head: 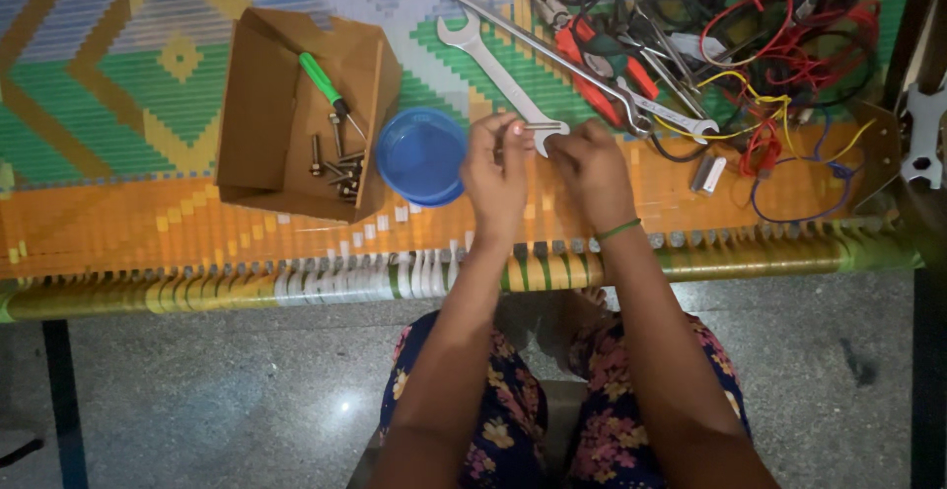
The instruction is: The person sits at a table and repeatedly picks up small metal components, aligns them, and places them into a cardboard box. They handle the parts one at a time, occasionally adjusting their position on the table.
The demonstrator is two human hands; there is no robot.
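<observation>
1. Head view, centre of frame: the left hand and right hand meet over a woven mat of many colours.
2. A small metal bolt lies level between the two hands, at the upper centre. The fingertips of both hands are pinched closed on it, one hand at each end.
3. A blue round lid rests just left of the left hand.
4. A brown cardboard box sits in the upper left, holding loose bolts and a green-handled screwdriver.
5. A silver open-ended spanner lies just above the hands.
6. Red-handled pliers and tangled wires occupy the upper right.
7. A green band circles the right wrist.
</observation>
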